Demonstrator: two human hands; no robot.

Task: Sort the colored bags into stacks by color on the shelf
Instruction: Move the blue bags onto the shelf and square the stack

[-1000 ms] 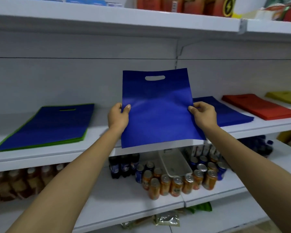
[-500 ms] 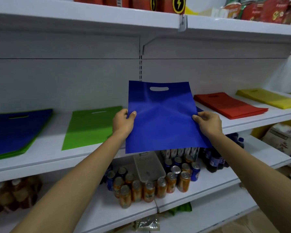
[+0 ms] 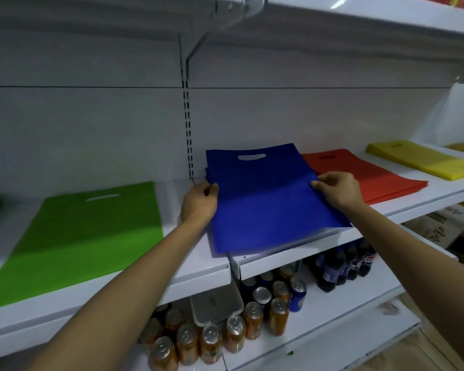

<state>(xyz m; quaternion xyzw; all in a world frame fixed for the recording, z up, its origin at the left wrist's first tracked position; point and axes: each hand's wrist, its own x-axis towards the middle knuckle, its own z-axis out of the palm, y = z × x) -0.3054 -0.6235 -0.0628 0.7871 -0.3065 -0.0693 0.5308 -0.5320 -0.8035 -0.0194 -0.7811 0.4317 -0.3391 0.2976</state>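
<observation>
A blue bag point(image 3: 265, 202) with a cut-out handle lies low over the blue stack on the white shelf point(image 3: 292, 259), its near edge hanging past the shelf front. My left hand point(image 3: 200, 200) pinches its left edge and my right hand point(image 3: 336, 190) pinches its right edge. A green bag point(image 3: 91, 231) lies flat to the left. To the right of the blue bag sit a red stack point(image 3: 381, 175) and, farther right, a yellow stack point(image 3: 423, 159). The blue stack under the held bag is mostly hidden.
The shelf below holds several orange drink cans point(image 3: 212, 336), a blue can point(image 3: 296, 294), dark soda bottles point(image 3: 343, 263) and a grey tray point(image 3: 214, 303). Another white shelf point(image 3: 332, 12) hangs overhead. Cardboard boxes point(image 3: 445, 223) stand at the right.
The blue bag has come down from upright in the air to nearly flat over the blue stack. My view has swung right, pushing the green bag and the mixed pile to the left.
</observation>
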